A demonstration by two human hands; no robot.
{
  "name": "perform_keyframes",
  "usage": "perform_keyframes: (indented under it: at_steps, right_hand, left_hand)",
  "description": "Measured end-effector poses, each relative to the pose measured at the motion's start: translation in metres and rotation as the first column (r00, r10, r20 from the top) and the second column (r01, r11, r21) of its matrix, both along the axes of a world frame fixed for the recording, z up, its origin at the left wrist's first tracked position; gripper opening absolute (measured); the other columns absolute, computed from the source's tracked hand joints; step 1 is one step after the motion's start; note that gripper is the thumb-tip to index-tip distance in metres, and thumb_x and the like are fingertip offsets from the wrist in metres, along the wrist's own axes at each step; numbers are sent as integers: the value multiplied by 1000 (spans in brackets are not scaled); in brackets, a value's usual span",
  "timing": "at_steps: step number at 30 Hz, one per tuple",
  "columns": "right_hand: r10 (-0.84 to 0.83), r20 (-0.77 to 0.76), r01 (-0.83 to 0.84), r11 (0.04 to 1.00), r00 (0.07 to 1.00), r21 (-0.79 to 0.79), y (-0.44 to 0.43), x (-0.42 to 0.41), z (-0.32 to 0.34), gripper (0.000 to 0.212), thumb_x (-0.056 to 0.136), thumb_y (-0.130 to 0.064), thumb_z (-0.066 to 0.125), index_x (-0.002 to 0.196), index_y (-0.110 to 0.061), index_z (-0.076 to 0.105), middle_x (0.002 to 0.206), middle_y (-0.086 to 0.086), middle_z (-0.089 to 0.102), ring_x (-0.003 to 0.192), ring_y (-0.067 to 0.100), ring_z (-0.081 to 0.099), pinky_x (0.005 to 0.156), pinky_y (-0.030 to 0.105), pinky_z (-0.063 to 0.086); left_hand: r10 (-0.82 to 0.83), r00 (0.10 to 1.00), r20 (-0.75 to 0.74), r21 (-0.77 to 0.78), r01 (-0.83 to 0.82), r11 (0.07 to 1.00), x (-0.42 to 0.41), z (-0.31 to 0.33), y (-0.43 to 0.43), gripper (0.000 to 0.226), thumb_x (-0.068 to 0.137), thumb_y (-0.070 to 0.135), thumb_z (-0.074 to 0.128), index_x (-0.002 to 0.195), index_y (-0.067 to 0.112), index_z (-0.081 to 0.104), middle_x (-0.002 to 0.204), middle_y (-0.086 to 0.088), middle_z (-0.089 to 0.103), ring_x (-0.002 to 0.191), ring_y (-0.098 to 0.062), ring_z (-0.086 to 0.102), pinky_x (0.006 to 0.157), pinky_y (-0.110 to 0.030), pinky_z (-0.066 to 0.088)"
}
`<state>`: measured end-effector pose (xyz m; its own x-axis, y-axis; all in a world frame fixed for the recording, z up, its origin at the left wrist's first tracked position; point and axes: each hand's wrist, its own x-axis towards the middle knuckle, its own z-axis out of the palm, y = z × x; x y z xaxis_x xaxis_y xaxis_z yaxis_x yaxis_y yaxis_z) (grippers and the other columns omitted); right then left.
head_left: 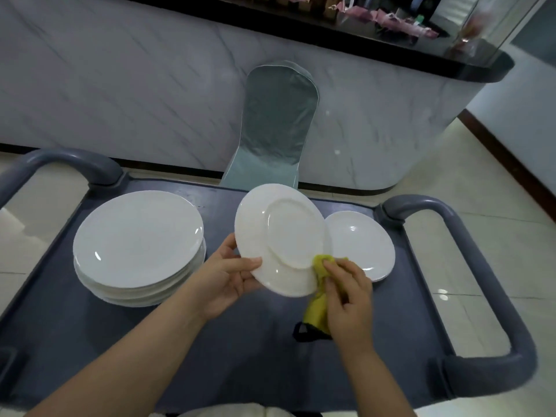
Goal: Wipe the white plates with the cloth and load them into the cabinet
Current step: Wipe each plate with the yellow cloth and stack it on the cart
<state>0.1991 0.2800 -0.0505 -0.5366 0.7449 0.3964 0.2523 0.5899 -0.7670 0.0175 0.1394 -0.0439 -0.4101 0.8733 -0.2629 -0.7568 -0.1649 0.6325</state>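
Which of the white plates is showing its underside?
The plate gripped by the left hand, foot ring visible; the stack and the right-side plate lie face up.

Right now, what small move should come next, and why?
Probably sweep the yellow cloth across the held plate, whose underside faces up: the right hand presses the cloth only at its lower edge, while the left hand grips the rim.

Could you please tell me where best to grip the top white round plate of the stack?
Probably by its near-right rim, from the right: the top white round plate lies flat, face up, with that raised edge exposed.
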Motion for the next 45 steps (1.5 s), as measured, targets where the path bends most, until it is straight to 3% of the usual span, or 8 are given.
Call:
perform_keyframes:
  at_steps: [7, 12, 19, 30, 34, 37, 41, 45]
  right_hand:
    - [181, 138, -206, 958, 974, 201, 27, -40, 48, 28, 90, -5, 64, 114, -19, 70, 123, -6, 56, 112, 24, 44, 103, 16, 27]
    - [359, 157, -392, 857, 920, 335, 0, -14, 27, 22, 97, -20, 56, 113, -23, 70, 126, -7, 57, 106, 24, 47, 100, 29, 36]
    - [-57, 87, 48, 993, 995, 104, 40, 15, 15, 34, 88, -1, 66, 110, -27, 68, 123, -23, 50, 112, 20, 42, 104, 21, 33]
    - [-22, 167, -14, 978, 986, 206, 36, 61, -1, 25, 89, -8, 63, 110, -17, 73, 119, -14, 57, 102, 15, 44, 98, 14, 35]
    - [-200, 204, 186, 979, 958, 84, 69, 90, -2, 34, 91, -4, 63, 112, -29, 68, 116, -30, 49, 100, 8, 37, 92, 9, 32]
    - [-253, 222, 242, 967, 942, 76, 90, 100, 0, 33, 92, -8, 62, 114, -32, 67, 113, -28, 50, 101, 9, 35, 89, 16, 33]
    - [-301, 227, 300, 953, 926, 40, 109, 102, 5, 30, 93, -9, 60, 114, -28, 69, 111, -14, 54, 100, 10, 34, 89, 23, 35]
    - [-296, 233, 304, 953, 926, 6, 113, 107, 6, 30, 93, -10, 59, 114, -29, 68, 113, -12, 54, 101, 10, 35, 90, 24, 36]
  left_hand:
    - [-197, 959, -202, -30, 195, 980, 21, 9, 13, 68, 70, -11, 70, 126, 25, 56, 113, -14, 68, 103, -33, 67, 72, -37, 58]
    - [-62, 986, -157, 16, 66, 998, 8, 12, 13, 65, 70, -15, 65, 126, 17, 54, 108, -14, 70, 95, -30, 69, 72, -44, 61]
    - [-284, 922, -264, -75, 274, 959, 12, 12, 16, 67, 69, -11, 67, 127, 22, 56, 105, -10, 70, 94, -26, 70, 67, -36, 58]
    - [-192, 906, -377, -197, 123, 973, 6, 34, 83, 52, 70, -5, 70, 118, 16, 64, 100, -11, 75, 90, -27, 72, 65, -36, 60]
    - [-189, 657, -730, -242, 9, 970, 17, 46, 149, 49, 81, -15, 62, 109, 24, 70, 87, 6, 76, 80, -13, 71, 68, -33, 59]
    - [-240, 182, -954, -265, -126, 956, 32, 41, 196, 51, 79, -5, 54, 102, 37, 71, 83, 10, 71, 80, -15, 66, 67, -30, 50]
    - [-445, -379, -811, -403, -189, 895, 45, 19, 232, 60, 84, 2, 47, 138, 29, 51, 112, -3, 67, 99, -30, 60, 72, -32, 43]
    - [-485, -636, -600, -521, -150, 840, 53, -4, 246, 59, 85, 4, 50, 141, 20, 42, 122, -7, 62, 106, -31, 59, 81, -36, 49]
